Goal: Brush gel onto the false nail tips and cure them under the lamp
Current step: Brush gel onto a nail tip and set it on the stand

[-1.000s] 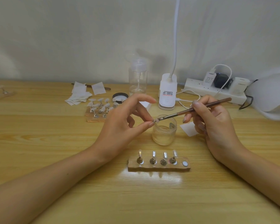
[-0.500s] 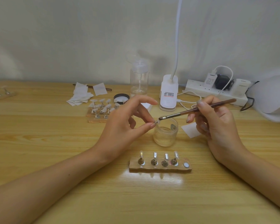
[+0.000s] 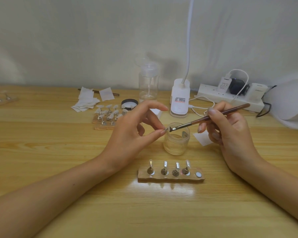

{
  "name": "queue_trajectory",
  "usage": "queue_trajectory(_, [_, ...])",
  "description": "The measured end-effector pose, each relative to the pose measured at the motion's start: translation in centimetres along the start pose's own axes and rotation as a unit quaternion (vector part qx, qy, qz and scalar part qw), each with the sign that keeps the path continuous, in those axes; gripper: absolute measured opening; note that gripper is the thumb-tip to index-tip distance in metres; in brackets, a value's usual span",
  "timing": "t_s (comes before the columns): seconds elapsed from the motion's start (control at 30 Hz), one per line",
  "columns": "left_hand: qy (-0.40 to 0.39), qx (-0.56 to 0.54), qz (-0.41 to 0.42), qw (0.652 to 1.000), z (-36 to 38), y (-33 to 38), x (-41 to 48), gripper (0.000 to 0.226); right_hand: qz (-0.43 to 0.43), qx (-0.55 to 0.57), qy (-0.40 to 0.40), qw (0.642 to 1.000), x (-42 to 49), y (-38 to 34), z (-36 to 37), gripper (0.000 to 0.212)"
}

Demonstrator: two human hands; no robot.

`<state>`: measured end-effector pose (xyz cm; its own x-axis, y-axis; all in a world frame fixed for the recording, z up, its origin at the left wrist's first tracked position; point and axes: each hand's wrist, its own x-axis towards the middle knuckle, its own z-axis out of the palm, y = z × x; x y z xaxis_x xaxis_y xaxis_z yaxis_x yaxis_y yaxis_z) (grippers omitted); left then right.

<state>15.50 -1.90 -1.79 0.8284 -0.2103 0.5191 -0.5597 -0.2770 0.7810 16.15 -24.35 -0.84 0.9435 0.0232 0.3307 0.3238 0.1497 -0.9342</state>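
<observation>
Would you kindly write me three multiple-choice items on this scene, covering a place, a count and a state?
1. Where does the clear jar stand?
A. behind the near wooden holder
B. on the power strip
C. left of the tissues
2. How many metal pegs stand on that holder?
A. two
B. four
C. six
3. What is the right hand doing?
A. lying flat
B. gripping the brush
C. lifting the jar
Answers: 1 A, the jar sits beyond the holder; 2 B, four pegs and one bare disc; 3 B, it holds the brown handle.
</observation>
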Motion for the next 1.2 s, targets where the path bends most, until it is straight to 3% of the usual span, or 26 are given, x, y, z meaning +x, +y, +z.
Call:
queue_trajectory(0.13, [-0.001, 0.003, -0.002, 1.0, 0.03, 0.02, -0.03, 0.041, 0.004, 0.008, 0.022, 1.0, 0.1, -0.05, -0.15, 0.021])
queue_trajectory(0.3, [-0.002, 0.003, -0.003, 1.0, 0.01, 0.01, -0.05, 0.04, -0.007, 0.005, -0.009, 1.0, -0.08, -0.18, 0.03, 0.021])
queue_trajectory(0.53, [-0.002, 0.001, -0.002, 1.0, 0.0, 0.02, -0.04, 0.04, 0.003, 0.01, 0.03, 0.999, 0.06, -0.1, -0.2, 0.019])
queue_trajectory(0.73, [-0.003, -0.006, -0.003, 1.0, -0.03, -0.03, -0.01, 0.041, -0.004, 0.011, -0.012, 1.0, 0.08, -0.03, -0.01, 0.023])
queue_trajectory(1.2, [-0.004, -0.008, -0.006, 1.0, -0.05, -0.09, -0.01, 0.041, 0.001, -0.007, 0.007, 1.0, 0.07, 0.23, -0.14, 0.019])
